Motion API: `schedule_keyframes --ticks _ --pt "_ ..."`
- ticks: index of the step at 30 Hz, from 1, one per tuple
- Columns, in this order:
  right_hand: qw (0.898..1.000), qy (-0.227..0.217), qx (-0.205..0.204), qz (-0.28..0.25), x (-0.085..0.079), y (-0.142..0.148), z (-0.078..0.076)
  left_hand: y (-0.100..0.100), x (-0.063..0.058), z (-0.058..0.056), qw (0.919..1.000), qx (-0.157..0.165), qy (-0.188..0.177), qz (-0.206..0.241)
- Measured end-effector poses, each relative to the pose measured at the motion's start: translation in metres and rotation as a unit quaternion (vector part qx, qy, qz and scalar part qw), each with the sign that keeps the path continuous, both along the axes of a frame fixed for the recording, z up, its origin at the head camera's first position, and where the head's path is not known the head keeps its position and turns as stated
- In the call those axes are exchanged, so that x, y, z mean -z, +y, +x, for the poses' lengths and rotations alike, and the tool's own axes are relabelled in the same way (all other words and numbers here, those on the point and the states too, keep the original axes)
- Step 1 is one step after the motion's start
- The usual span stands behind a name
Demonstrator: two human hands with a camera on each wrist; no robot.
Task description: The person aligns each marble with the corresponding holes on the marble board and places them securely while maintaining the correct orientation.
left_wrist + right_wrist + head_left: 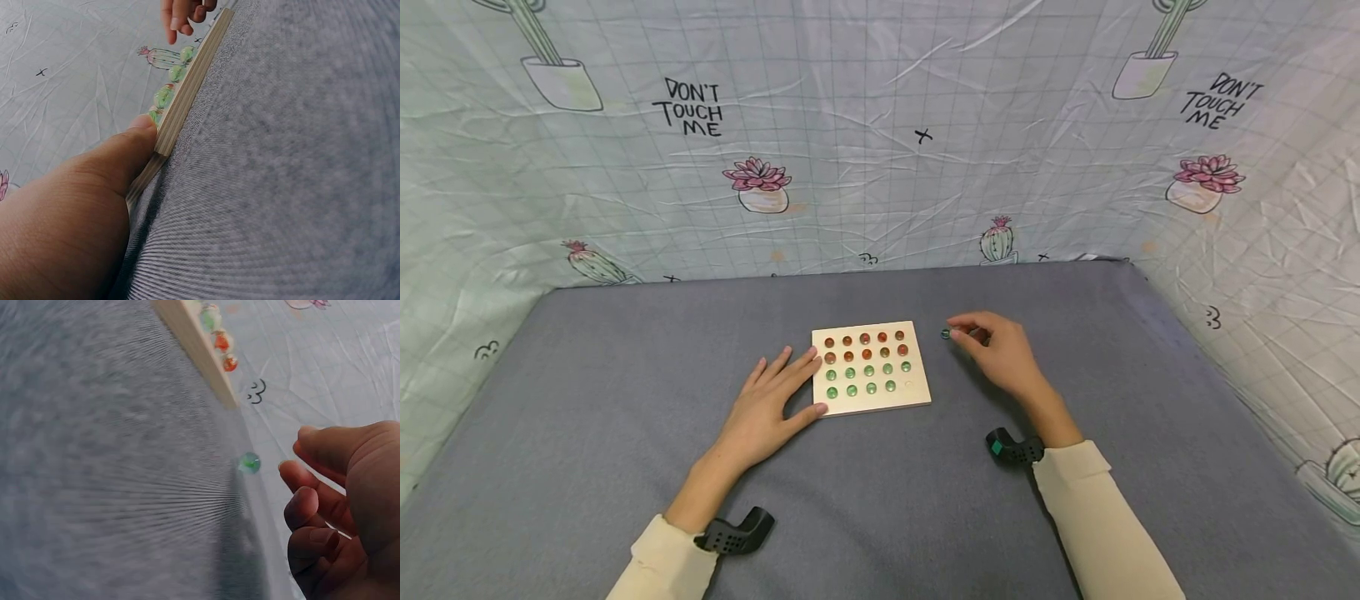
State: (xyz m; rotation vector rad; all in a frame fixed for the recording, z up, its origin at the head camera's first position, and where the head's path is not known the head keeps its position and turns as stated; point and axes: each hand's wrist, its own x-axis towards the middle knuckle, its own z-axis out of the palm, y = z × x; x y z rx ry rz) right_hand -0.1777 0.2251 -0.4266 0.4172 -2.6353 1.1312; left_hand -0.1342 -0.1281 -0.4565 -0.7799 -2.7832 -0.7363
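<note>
A pale wooden board [874, 402] lies on the grey cloth, holding marbles in rows. The two far rows are orange-red marbles [865, 338] and the two near rows green marbles [852, 390]; its near right corner has a bare hollow [908, 385]. My left hand [765, 417] spreads its straight fingers over the board's left edge, thumb at the near left corner. Right of the board, a loose green marble [249, 463] lies on the cloth. Beside it is my right hand [1002, 354], thumb and index finger bent toward each other with a gap between them, the marble just outside their tips.
Grey cloth [587, 417] covers the table around the board. A printed curtain [865, 100] with cactus drawings stands behind the table and along both sides. Each wrist wears a black band mount [737, 533].
</note>
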Motion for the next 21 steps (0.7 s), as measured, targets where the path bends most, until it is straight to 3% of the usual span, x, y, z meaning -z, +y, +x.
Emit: schedule_keyframes --ticks 11,21 --pt "0.998 -0.021 -0.004 0.060 0.011 -0.002 -0.002 0.001 -0.002 0.000 1.0000 0.000 -0.008 -0.001" --pt "0.998 -0.034 0.001 0.055 0.012 -0.003 -0.001 0.000 -0.002 0.000 1.0000 -0.002 -0.009 -0.001"
